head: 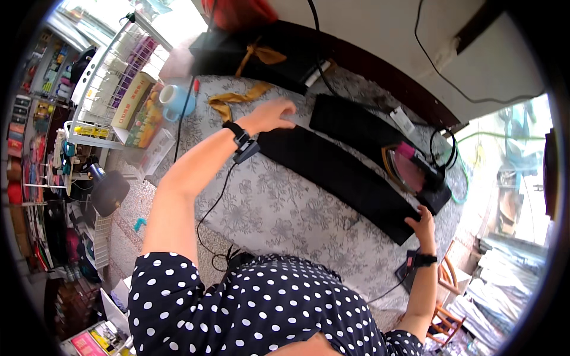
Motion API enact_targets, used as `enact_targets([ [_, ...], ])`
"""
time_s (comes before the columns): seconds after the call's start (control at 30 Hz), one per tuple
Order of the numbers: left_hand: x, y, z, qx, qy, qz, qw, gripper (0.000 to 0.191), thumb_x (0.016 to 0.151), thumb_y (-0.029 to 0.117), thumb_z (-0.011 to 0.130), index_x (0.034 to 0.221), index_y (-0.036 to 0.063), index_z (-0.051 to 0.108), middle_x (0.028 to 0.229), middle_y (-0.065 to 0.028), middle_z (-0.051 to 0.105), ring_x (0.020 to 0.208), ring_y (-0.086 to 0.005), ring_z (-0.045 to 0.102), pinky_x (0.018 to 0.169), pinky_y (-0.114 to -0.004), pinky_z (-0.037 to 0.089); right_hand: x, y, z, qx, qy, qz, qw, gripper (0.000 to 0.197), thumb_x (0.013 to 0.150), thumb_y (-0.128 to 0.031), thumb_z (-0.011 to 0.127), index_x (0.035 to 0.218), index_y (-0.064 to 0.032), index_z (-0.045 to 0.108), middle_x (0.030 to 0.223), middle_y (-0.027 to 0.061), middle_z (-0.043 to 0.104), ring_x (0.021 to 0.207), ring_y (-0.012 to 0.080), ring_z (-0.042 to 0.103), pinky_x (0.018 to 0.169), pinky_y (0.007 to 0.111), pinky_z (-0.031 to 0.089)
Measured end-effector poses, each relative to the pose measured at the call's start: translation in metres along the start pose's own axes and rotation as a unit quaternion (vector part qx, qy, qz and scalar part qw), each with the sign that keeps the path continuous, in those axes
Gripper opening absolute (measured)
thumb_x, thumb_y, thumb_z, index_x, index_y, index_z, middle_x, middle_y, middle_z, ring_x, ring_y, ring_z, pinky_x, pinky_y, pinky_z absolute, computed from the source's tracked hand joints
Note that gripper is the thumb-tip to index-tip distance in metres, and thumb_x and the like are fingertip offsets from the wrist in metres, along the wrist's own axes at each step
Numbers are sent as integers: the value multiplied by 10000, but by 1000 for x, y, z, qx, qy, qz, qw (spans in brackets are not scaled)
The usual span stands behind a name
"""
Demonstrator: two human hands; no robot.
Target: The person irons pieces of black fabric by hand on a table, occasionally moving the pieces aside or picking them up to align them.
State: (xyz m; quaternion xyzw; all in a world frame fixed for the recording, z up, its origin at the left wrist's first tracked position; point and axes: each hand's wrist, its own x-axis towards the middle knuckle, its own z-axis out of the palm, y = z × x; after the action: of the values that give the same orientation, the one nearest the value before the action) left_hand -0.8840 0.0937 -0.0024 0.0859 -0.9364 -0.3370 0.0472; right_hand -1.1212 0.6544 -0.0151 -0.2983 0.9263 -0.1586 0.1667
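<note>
A long strip of black fabric (334,178) lies flat and slantwise on a table with a grey floral cover (267,209). My left hand (274,115) is at its upper left end, fingers bent and thumb apart, with nothing seen between them. At the strip's lower right end is my right hand (423,224), thumb and fingers spread over the corner and seemingly touching it. Behind the strip lies a second black fabric piece (352,120). A clothes iron (407,167) with a pink and black handle stands at that piece's right part, near my right hand.
A light blue mug (178,102) stands at the table's left, near a wire rack (116,80) with boxes. A mustard ribbon (240,99) lies beside dark folded fabric (285,66) at the back. A black cable (323,66) hangs over the table; a white tag (402,120) lies near the iron.
</note>
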Motion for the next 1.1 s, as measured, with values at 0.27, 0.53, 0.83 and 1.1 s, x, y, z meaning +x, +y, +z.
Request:
enact_targets([
  [0.27, 85, -35, -26, 130, 263, -66, 954, 302, 770, 347, 720, 934, 104, 644, 942, -72, 579, 998, -292, 506, 849, -410, 388, -37, -89, 22, 42, 107, -86, 990, 450, 686, -31, 724, 1111, -3, 580, 1181, 188, 519, 1136, 365, 490, 968, 410, 414],
  [0.53, 85, -37, -25, 113, 289, -72, 948, 161, 833, 273, 654, 849, 123, 711, 865, -24, 619, 975, -246, 516, 816, -407, 357, -47, -163, 25, 156, 46, -84, 983, 294, 725, -2, 700, 1009, 2, 624, 1119, 154, 566, 1014, 304, 572, 850, 355, 479],
  [0.83, 68, -9, -31, 1, 325, -73, 943, 108, 739, 199, 733, 753, 100, 693, 760, -61, 618, 819, -269, 554, 721, -378, 422, -35, -204, 48, 289, 1, -153, 945, 207, 771, 54, 645, 974, 15, 628, 959, 99, 622, 758, 167, 630, 681, 263, 509],
  [1.1, -31, 147, 96, -81, 216, 85, 969, 140, 704, 141, 724, 670, 123, 590, 715, -29, 560, 753, -246, 526, 700, -362, 392, -42, -218, 99, 635, -221, 36, 739, 555, 980, -473, 419, 1298, -24, 489, 1138, 94, 621, 1038, 195, 602, 835, 309, 476],
])
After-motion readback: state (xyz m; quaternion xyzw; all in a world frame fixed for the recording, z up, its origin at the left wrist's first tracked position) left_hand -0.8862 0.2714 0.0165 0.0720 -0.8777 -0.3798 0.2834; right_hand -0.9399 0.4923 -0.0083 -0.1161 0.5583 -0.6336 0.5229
